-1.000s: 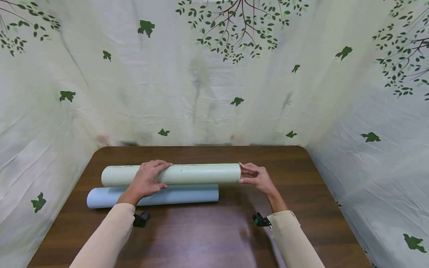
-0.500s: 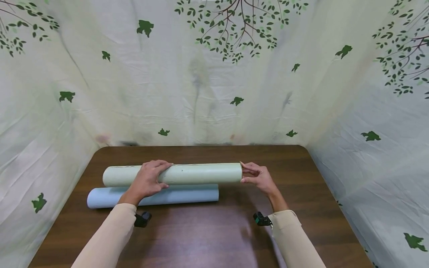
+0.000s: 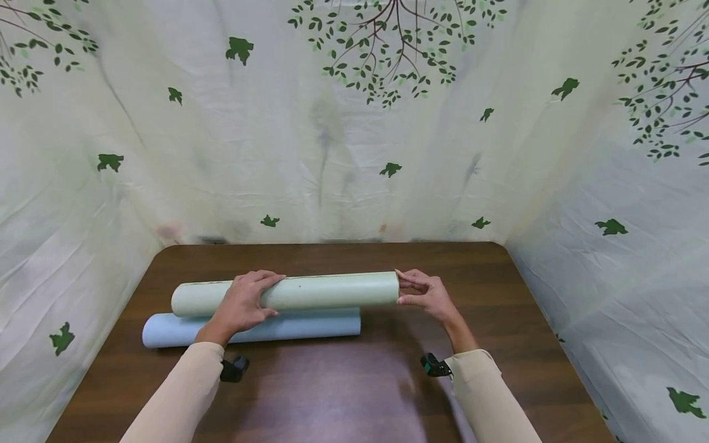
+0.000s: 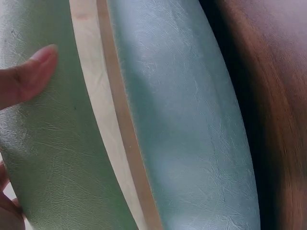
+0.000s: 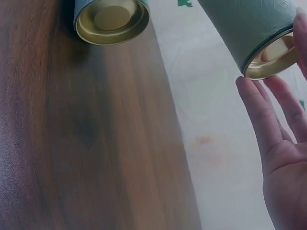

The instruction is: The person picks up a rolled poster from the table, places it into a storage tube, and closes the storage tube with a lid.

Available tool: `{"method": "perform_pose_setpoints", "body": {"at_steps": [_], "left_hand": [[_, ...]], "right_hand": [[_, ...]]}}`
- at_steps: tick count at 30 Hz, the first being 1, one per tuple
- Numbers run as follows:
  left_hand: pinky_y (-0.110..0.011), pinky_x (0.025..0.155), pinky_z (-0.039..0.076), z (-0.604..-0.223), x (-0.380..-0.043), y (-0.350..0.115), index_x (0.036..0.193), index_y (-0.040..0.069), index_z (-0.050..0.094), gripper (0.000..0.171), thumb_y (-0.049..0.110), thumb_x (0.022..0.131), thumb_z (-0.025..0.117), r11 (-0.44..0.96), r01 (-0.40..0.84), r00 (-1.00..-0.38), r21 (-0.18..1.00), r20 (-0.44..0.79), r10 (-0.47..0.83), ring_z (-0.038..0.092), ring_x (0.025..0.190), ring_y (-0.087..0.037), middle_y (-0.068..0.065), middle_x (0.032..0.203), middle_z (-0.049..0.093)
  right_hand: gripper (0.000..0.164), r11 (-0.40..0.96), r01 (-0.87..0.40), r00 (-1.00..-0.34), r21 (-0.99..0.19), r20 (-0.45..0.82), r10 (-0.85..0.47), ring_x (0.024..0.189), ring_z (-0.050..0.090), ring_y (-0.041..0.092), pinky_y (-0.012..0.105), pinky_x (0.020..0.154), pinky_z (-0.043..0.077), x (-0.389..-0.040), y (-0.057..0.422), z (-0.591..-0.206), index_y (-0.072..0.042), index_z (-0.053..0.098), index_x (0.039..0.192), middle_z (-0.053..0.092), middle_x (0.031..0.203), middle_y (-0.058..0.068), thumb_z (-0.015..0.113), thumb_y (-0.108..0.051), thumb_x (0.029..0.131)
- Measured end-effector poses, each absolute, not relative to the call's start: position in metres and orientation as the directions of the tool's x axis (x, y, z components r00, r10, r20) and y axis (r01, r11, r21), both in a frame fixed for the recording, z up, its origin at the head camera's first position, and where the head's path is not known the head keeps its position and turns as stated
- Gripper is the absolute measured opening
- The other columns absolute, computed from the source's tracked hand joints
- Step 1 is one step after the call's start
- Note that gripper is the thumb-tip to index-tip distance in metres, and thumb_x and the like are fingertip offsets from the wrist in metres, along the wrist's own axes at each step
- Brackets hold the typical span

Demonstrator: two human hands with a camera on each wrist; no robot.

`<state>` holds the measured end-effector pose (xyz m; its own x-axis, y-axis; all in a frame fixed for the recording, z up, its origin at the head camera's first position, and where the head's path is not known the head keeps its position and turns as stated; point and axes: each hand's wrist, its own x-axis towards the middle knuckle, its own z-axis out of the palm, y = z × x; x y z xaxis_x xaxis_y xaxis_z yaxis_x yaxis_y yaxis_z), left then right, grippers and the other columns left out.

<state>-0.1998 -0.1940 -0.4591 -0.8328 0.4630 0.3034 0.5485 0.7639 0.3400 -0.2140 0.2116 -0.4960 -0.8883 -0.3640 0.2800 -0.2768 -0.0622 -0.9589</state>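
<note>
A pale green tube (image 3: 338,291) with a recessed, gold-coloured metal end (image 5: 276,64) is held level with a slight tilt, its left end lower. My left hand (image 3: 247,301) grips it left of its middle, thumb on the near side and fingers over the far side. At its right end my right hand (image 3: 425,297) holds the rim between thumb and fingertips. Just nearer to me, a light blue tube (image 3: 310,324) lies on the table, partly covered by my left hand and overlapped by the green tube in the head view. Its end (image 5: 112,21) is also gold-coloured metal.
The brown wood-grain table (image 3: 332,394) has rounded far corners. Pale cloth (image 3: 343,135) printed with green leaves and branches hangs behind the table and on both sides. In the left wrist view, a gap separates the two tubes.
The green tube has shifted slightly to the right, and its left end has dipped a little. Both hands keep their hold. The blue tube stays in place.
</note>
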Motion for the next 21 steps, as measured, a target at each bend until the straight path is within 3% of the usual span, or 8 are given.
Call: {"method": "perform_pose_setpoints", "body": {"at_steps": [5,12,21], "left_hand": [[-0.058,0.091,0.036,-0.457,-0.198,-0.195,0.126,0.004,0.062,0.071,0.013,0.061,0.09,0.766,0.551,-0.83,0.331,0.312,0.463,0.057,0.109,-0.036,-0.013,0.118,0.062],[-0.057,0.093,0.034,-0.455,-0.196,-0.198,0.128,0.007,0.061,0.071,0.014,0.063,0.09,0.774,0.519,-0.854,0.362,0.267,0.447,0.055,0.111,-0.035,-0.012,0.12,0.061],[-0.057,0.093,0.034,-0.453,-0.195,-0.197,0.128,0.007,0.061,0.071,0.015,0.063,0.09,0.78,0.511,-0.859,0.361,0.253,0.445,0.055,0.112,-0.036,-0.012,0.121,0.061]], "right_hand": [[0.06,-0.054,-0.242,-0.898,-0.969,0.245,-0.366,0.105,0.064,0.019,0.034,0.081,0.054,-0.212,0.213,-0.496,0.014,0.051,0.129,0.062,0.114,0.008,0.077,0.007,0.075],[0.058,0.018,-0.245,-0.899,-0.969,0.221,-0.377,0.105,0.062,0.028,0.033,0.086,0.053,-0.208,0.212,-0.491,0.009,0.053,0.127,0.059,0.118,0.024,0.077,0.007,0.075],[0.062,0.321,-0.28,-0.913,-0.905,0.147,-0.381,0.109,0.06,0.028,0.04,0.092,0.05,-0.205,0.198,-0.472,-0.007,0.056,0.128,0.056,0.122,0.011,0.084,-0.009,0.073]]}}
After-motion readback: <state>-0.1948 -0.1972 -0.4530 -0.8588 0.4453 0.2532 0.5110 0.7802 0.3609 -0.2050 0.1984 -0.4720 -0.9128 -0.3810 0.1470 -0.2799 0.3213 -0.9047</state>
